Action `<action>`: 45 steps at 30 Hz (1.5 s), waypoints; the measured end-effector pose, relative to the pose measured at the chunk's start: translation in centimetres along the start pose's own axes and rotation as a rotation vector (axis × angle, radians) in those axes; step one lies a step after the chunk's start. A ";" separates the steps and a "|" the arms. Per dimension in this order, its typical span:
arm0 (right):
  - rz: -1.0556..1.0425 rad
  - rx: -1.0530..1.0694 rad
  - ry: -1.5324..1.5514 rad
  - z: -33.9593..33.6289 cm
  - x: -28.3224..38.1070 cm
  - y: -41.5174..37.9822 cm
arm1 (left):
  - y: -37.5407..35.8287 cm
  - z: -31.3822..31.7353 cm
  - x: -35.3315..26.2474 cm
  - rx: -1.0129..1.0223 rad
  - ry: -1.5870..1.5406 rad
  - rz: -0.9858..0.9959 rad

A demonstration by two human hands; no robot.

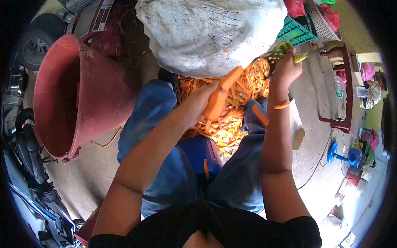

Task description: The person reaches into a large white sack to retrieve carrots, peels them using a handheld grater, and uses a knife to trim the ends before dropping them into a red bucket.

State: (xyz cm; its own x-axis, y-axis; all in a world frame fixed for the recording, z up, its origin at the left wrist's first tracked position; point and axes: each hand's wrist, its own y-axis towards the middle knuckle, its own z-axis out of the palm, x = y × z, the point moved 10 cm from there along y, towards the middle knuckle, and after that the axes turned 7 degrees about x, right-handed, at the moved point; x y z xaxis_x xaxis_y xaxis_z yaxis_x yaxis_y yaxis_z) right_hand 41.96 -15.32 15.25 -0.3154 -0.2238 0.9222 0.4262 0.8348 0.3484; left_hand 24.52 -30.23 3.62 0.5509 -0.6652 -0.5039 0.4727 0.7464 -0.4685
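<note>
My left hand [201,101] is wrapped round a large peeled orange carrot [219,97], which slants up and to the right over a heap of orange peelings [231,134]. To the right, my right hand [286,70] is closed on a green-handled tool [300,58]; its far end is blurred near the white sack. A strip of peel [282,106] lies across my right wrist. Another strip [260,115] is beside the right forearm, over my knee. The two hands are apart.
A bulging white sack [206,33] stands ahead. A big red tub [78,99] lies tilted at the left, near motorbike parts. Green and white baskets [297,31] are at the upper right. A blue object [200,155] with a peel strip sits between my legs.
</note>
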 end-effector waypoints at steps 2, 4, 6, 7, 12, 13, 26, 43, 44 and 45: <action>0.023 0.153 0.039 2.4 0.9 -2.0 | 0.6 -0.9 -0.5 -0.067 -0.043 0.037; 0.196 0.298 0.102 4.4 0.9 -4.7 | 0.8 -0.7 -1.6 -0.060 -0.191 0.153; 0.231 0.425 0.273 6.2 1.6 -6.9 | 0.8 -1.0 -1.4 -0.045 -0.242 0.151; 0.205 0.470 0.236 6.7 2.3 -7.6 | 0.8 -1.2 -1.2 -0.032 -0.291 0.149; -0.001 0.613 0.072 8.0 4.5 -11.1 | 1.5 0.3 -1.8 0.121 -0.504 0.213; -0.021 0.620 0.006 7.9 5.0 -11.3 | 1.4 -0.7 -1.5 -0.021 -0.589 0.230; -0.035 0.499 -0.141 7.2 2.6 -9.7 | 2.3 -0.5 -1.6 0.010 -0.244 0.191; -0.070 -0.111 -0.267 -0.9 -1.0 0.2 | -2.1 3.1 0.5 0.073 0.187 -0.006; -0.046 -0.120 -0.292 -1.3 -2.5 1.0 | -1.7 2.5 0.6 0.073 0.187 -0.007; -0.093 -0.098 -0.266 -0.9 -0.1 0.4 | -1.2 1.5 0.1 0.072 0.111 0.048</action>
State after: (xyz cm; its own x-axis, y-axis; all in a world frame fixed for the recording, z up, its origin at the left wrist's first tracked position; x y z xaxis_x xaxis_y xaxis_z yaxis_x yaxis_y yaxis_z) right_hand 42.93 -15.43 15.43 -0.5626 -0.1465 0.8137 0.4609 0.7615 0.4557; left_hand 25.07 -31.15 5.23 0.4961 -0.6239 -0.6039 0.4977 0.7742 -0.3910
